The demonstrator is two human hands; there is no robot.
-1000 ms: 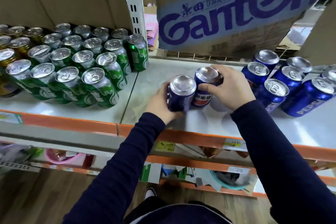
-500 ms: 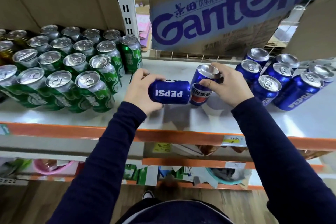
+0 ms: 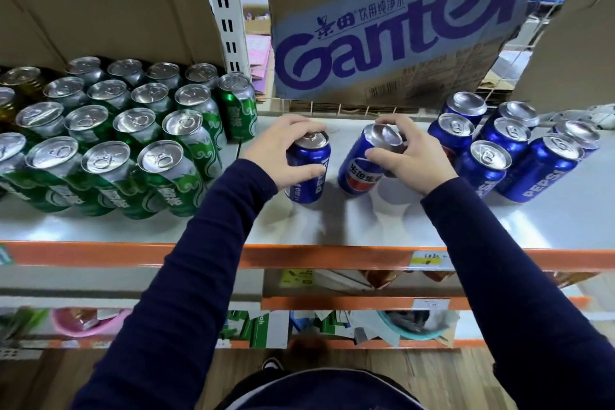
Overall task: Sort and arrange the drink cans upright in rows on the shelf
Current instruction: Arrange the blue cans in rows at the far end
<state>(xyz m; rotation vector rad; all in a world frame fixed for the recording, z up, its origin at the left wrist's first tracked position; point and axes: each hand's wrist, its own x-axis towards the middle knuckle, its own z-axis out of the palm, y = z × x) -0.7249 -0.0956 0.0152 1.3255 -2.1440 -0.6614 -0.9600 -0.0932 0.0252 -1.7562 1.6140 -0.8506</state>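
Observation:
Two blue Pepsi cans stand in the middle of the white shelf (image 3: 366,220). My left hand (image 3: 283,150) grips the left can (image 3: 307,173) from its left side, thumb across its front, and the can stands upright. The right can (image 3: 361,166) leans a little, and my right hand (image 3: 409,160) holds it round its top rim. Several blue Pepsi cans (image 3: 489,163) stand upright in rows at the right. At the left, several green cans (image 3: 166,173) stand in rows.
A cardboard box printed "Ganten" (image 3: 382,30) hangs over the back of the shelf. A white slotted upright (image 3: 226,10) divides the bays. Gold cans (image 3: 20,80) stand at the far left. The orange shelf edge (image 3: 332,256) runs along the front, with cluttered lower shelves below.
My left hand turned its can from lying sideways to upright and set it on the shelf, further left. The two cans now stand apart. The right hand stays on its can.

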